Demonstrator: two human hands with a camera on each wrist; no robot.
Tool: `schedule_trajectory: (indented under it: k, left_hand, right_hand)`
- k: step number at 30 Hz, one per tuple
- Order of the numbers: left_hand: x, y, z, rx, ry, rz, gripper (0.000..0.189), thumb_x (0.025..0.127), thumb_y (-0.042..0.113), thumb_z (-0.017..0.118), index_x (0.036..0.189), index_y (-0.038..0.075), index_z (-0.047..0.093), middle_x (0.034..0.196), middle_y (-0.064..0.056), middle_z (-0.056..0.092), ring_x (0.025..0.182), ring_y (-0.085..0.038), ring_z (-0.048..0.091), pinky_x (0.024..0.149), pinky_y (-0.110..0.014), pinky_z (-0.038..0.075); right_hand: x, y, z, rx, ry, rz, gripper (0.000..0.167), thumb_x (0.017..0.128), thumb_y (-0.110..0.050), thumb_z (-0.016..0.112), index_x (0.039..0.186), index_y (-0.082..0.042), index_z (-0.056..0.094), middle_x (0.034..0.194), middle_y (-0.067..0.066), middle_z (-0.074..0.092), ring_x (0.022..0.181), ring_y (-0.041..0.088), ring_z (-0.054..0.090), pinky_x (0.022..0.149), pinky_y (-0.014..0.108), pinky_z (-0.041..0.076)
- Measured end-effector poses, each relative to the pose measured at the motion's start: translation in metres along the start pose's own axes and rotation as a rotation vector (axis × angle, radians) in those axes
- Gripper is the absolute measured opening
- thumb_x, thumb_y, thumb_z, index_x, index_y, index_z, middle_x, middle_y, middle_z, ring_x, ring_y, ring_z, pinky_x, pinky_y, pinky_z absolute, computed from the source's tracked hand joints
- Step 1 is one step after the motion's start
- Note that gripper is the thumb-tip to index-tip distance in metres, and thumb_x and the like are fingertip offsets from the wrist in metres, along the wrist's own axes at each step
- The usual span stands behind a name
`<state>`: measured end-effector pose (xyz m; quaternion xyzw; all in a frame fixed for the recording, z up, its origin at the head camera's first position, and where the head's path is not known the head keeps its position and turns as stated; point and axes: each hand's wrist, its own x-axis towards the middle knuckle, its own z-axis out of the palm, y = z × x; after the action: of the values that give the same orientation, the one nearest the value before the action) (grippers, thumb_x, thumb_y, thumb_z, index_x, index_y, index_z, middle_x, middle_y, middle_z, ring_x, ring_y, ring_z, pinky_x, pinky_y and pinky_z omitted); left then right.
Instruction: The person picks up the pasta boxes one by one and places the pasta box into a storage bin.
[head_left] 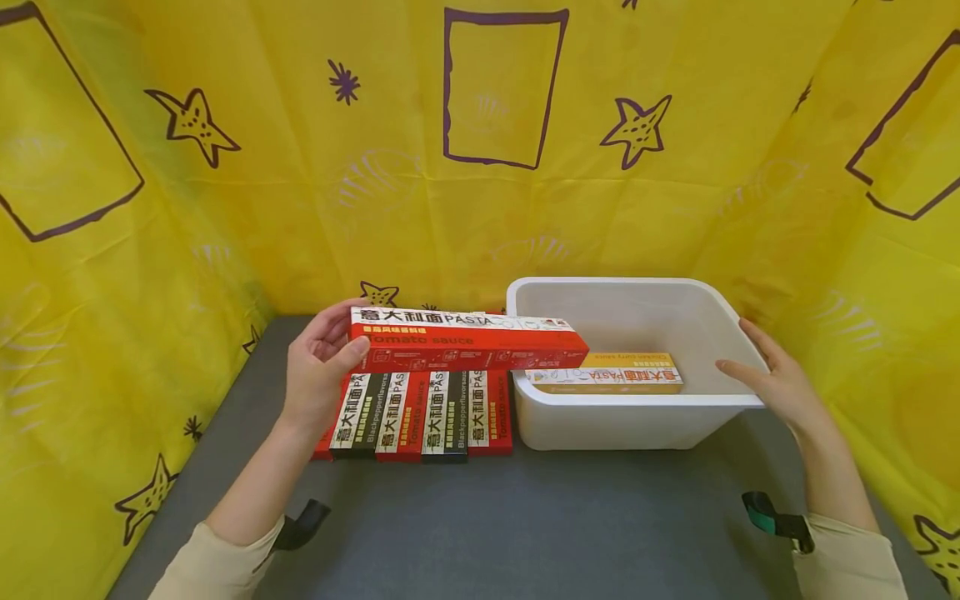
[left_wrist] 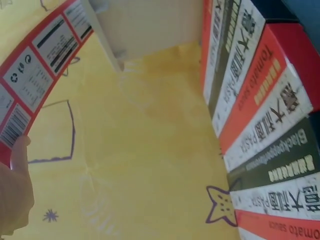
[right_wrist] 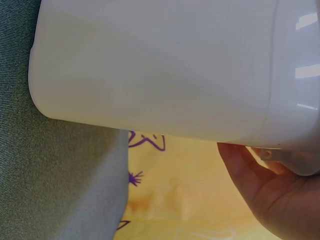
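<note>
My left hand [head_left: 318,367] grips a red and white tomato sauce pasta box [head_left: 468,342] by its left end, thumb on the near face. The box is held level above a row of pasta boxes, its right end overlapping the left rim of a white bin [head_left: 637,425] in the head view. Barcode and print on its underside show in the left wrist view. My right hand [head_left: 780,387] holds the bin's right rim, thumb over the inside and fingers along the outer wall. Inside the bin lies a yellow and white chicken curry pasta box [head_left: 611,375].
Left of the bin, several red tomato and black pepper pasta boxes [head_left: 446,417] lie side by side on the dark grey table [head_left: 525,517]. Yellow patterned cloth [head_left: 420,225] hangs behind and on both sides. Black straps [head_left: 300,525] show at the sleeves.
</note>
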<state>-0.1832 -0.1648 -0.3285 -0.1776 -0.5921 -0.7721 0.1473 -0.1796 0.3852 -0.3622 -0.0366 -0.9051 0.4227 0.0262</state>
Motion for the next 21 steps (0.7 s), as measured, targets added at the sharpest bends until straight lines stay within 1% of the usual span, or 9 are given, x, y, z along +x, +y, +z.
schedule_trajectory:
  k: [2, 5, 11, 14, 15, 16, 19, 21]
  left_hand:
    - [0.003, -0.001, 0.006, 0.031, -0.023, -0.006, 0.038, 0.085, -0.001, 0.06, 0.122, 0.004, 0.062, 0.112, -0.009, 0.067, 0.096, -0.02, 0.062, 0.076, -0.027, 0.056]
    - [0.008, -0.004, 0.015, 0.054, -0.062, -0.008, 0.04, 0.084, -0.002, 0.061, 0.124, 0.0, 0.061, 0.113, -0.009, 0.066, 0.099, -0.021, 0.061, 0.079, -0.028, 0.055]
    - [0.013, -0.011, 0.033, 0.091, -0.137, -0.044, 0.046, 0.081, -0.002, 0.065, 0.126, -0.006, 0.057, 0.113, -0.005, 0.067, 0.097, -0.019, 0.061, 0.077, -0.026, 0.055]
    - [0.014, -0.015, 0.041, 0.093, -0.176, -0.068, 0.047, 0.082, -0.001, 0.068, 0.127, -0.003, 0.057, 0.115, -0.006, 0.066, 0.1, -0.02, 0.062, 0.077, -0.026, 0.055]
    - [0.015, -0.016, 0.044, 0.1, -0.189, -0.073, 0.047, 0.082, 0.0, 0.069, 0.128, -0.001, 0.058, 0.118, -0.007, 0.065, 0.103, -0.02, 0.062, 0.076, -0.025, 0.055]
    - [0.016, -0.018, 0.046, 0.108, -0.203, -0.075, 0.047, 0.082, 0.002, 0.07, 0.128, 0.0, 0.058, 0.121, -0.009, 0.064, 0.108, -0.02, 0.061, 0.079, -0.025, 0.054]
    - [0.018, -0.022, 0.052, 0.149, -0.238, -0.089, 0.049, 0.082, 0.007, 0.072, 0.129, 0.004, 0.059, 0.127, -0.009, 0.059, 0.112, -0.021, 0.059, 0.077, -0.024, 0.053]
    - [0.02, -0.026, 0.056, 0.182, -0.251, -0.09, 0.049, 0.081, 0.01, 0.075, 0.129, 0.006, 0.06, 0.13, -0.008, 0.056, 0.112, -0.022, 0.057, 0.077, -0.024, 0.052]
  right_hand:
    - [0.0, 0.0, 0.0, -0.004, 0.001, -0.001, 0.083, 0.096, -0.037, 0.058, 0.157, -0.013, 0.007, 0.151, 0.033, 0.024, 0.123, 0.049, 0.035, 0.092, 0.06, 0.03]
    - [-0.001, -0.001, 0.0, -0.011, 0.002, -0.001, 0.082, 0.096, -0.037, 0.058, 0.157, -0.014, 0.008, 0.151, 0.033, 0.025, 0.123, 0.048, 0.035, 0.09, 0.057, 0.031]
    - [-0.001, -0.002, 0.0, -0.02, 0.007, -0.001, 0.082, 0.096, -0.039, 0.059, 0.157, -0.015, 0.009, 0.151, 0.032, 0.025, 0.122, 0.048, 0.036, 0.087, 0.048, 0.033]
    - [-0.001, -0.001, 0.001, -0.017, 0.01, -0.004, 0.082, 0.096, -0.038, 0.059, 0.157, -0.015, 0.01, 0.151, 0.032, 0.026, 0.122, 0.047, 0.036, 0.085, 0.044, 0.033]
    - [-0.001, -0.001, 0.001, -0.015, 0.011, -0.004, 0.082, 0.096, -0.038, 0.059, 0.157, -0.015, 0.01, 0.151, 0.032, 0.026, 0.122, 0.047, 0.037, 0.085, 0.043, 0.034]
    - [-0.001, -0.001, 0.001, -0.014, 0.012, -0.004, 0.082, 0.096, -0.037, 0.059, 0.157, -0.015, 0.01, 0.151, 0.032, 0.026, 0.121, 0.047, 0.037, 0.084, 0.041, 0.034]
    - [-0.001, 0.0, 0.0, -0.011, 0.013, -0.003, 0.082, 0.096, -0.037, 0.059, 0.157, -0.015, 0.01, 0.15, 0.032, 0.028, 0.12, 0.045, 0.038, 0.081, 0.035, 0.034]
    - [-0.001, 0.0, 0.0, -0.01, 0.014, -0.001, 0.082, 0.096, -0.037, 0.059, 0.157, -0.015, 0.01, 0.15, 0.032, 0.028, 0.12, 0.044, 0.038, 0.081, 0.033, 0.034]
